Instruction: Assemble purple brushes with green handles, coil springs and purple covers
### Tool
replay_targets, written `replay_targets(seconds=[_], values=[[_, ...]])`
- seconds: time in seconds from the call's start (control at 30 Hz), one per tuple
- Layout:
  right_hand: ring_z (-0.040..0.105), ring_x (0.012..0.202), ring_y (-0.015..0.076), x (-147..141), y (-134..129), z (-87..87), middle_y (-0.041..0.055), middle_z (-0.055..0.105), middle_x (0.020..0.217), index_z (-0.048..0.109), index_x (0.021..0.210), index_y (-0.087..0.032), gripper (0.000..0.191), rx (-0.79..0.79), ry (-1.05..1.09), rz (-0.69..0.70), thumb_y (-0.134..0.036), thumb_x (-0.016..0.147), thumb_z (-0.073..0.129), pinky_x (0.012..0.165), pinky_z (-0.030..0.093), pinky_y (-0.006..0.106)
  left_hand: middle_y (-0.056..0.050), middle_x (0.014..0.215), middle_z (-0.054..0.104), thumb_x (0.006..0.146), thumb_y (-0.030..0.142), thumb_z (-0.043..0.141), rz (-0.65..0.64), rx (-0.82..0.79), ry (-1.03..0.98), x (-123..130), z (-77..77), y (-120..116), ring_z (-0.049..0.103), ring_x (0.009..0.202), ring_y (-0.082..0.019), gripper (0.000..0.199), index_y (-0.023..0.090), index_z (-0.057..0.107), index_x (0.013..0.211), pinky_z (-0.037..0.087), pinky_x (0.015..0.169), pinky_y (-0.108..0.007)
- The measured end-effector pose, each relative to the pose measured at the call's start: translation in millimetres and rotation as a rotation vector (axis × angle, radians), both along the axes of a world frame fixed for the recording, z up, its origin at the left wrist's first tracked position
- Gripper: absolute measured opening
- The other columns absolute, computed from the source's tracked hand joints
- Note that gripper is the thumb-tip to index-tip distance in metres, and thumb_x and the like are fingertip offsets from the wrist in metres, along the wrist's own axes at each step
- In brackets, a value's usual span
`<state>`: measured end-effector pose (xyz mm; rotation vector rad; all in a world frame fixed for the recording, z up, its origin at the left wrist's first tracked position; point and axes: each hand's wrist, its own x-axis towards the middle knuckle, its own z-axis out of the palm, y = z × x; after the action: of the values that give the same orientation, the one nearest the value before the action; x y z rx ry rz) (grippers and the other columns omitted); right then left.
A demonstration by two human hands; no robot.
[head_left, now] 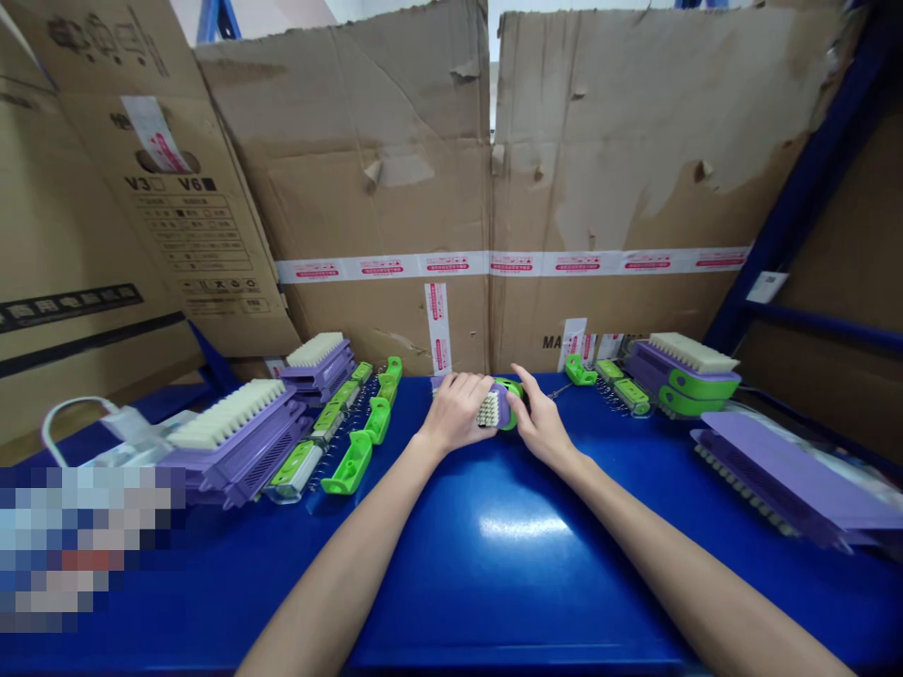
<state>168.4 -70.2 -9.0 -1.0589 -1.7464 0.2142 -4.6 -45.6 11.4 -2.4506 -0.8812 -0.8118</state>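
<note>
Your left hand [455, 412] lies over the bristled purple brush head [503, 410], its grip closed around the body with the fingers across the top and much of the left part hidden beneath them. Your right hand [542, 425] is at the opposite end, with the thumb at the edge of the brush head and the index finger pointing up and away; whether its other fingers close on the green end piece [511, 386] is hidden, so you cannot tell if that grip holds anything. The brush head sits between your two hands at the far middle of the blue table [451, 588], near the cardboard panel [388, 197]. Its long axis, as far as the covered part allows a judgement, runs roughly left to right, with the bristles turned toward you and the green end piece at the right. The relation that matters is along that axis: your left hand covers the body, while your right hand is nearer the green end piece, coming at it from the right. Well off to your left stand the loose green caps [351, 463] and a brush stack [229, 442]; to your right is another bristle-topped stack [698, 376].
</note>
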Motion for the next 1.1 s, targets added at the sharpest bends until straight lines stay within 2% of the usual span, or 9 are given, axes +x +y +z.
replay_targets(seconds=[0.17, 0.33, 0.43, 0.63, 0.87, 1.1], values=[[0.061, 0.081, 0.0187, 2.1, 2.7, -2.5, 0.0090, 0.063, 0.100, 0.038, 0.136, -0.016, 0.055, -0.120, 0.117, 0.024, -0.041, 0.087, 0.046, 0.077, 0.049, 0.035, -0.014, 0.113, 0.056, 0.068, 0.036, 0.061, 0.035, -0.030, 0.044, 0.6, -0.2, -1.2, 0.051, 0.102, -0.030, 0.068, 0.014, 0.038, 0.128, 0.036, 0.085, -0.041], [0.058, 0.075, 0.0177, 3.0, 7.7, -3.3, 0.0027, 0.061, 0.080, 0.037, 0.135, -0.016, 0.068, -0.196, 0.196, 0.073, -0.040, 0.077, 0.060, 0.074, 0.049, 0.033, -0.013, 0.114, 0.055, 0.070, 0.035, 0.061, 0.065, -0.033, 0.077, 3.0, 0.3, -3.6, 0.051, 0.102, -0.030, 0.058, 0.017, 0.044, 0.122, 0.037, 0.085, -0.041], [0.056, 0.067, 0.0170, 3.6, 11.1, -2.2, -0.0007, 0.057, 0.069, 0.038, 0.134, -0.015, 0.067, -0.226, 0.209, 0.091, -0.040, 0.076, 0.060, 0.068, 0.049, 0.033, -0.013, 0.115, 0.054, 0.068, 0.035, 0.062, 0.056, -0.048, 0.081, 2.8, 1.8, -3.3, 0.050, 0.104, -0.030, 0.059, 0.016, 0.044, 0.121, 0.037, 0.086, -0.041], [0.056, 0.071, 0.0175, 3.8, 13.8, -0.5, 0.0013, 0.060, 0.077, 0.033, 0.136, -0.015, 0.068, -0.259, 0.175, 0.113, -0.038, 0.077, 0.058, 0.069, 0.048, 0.033, -0.015, 0.118, 0.052, 0.065, 0.032, 0.066, 0.040, -0.066, 0.113, -0.4, 7.7, 0.0, 0.049, 0.107, -0.030, 0.062, 0.014, 0.044, 0.121, 0.037, 0.090, -0.040], [0.057, 0.073, 0.0166, 3.3, 14.3, 1.5, 0.0020, 0.060, 0.079, 0.029, 0.138, -0.013, 0.069, -0.264, 0.158, 0.128, -0.035, 0.078, 0.057, 0.072, 0.047, 0.032, -0.014, 0.117, 0.053, 0.067, 0.027, 0.063, 0.049, -0.068, 0.162, -4.6, 8.9, 6.2, 0.049, 0.109, -0.029, 0.058, 0.013, 0.044, 0.120, 0.038, 0.089, -0.039], [0.059, 0.072, 0.0164, 5.6, 15.5, 0.1, 0.0019, 0.062, 0.080, 0.028, 0.137, -0.015, 0.069, -0.293, 0.179, 0.145, -0.035, 0.078, 0.057, 0.073, 0.048, 0.033, -0.015, 0.117, 0.053, 0.066, 0.031, 0.066, 0.053, -0.071, 0.143, -5.6, 9.7, 4.7, 0.050, 0.109, -0.030, 0.060, 0.014, 0.045, 0.119, 0.038, 0.090, -0.040]])
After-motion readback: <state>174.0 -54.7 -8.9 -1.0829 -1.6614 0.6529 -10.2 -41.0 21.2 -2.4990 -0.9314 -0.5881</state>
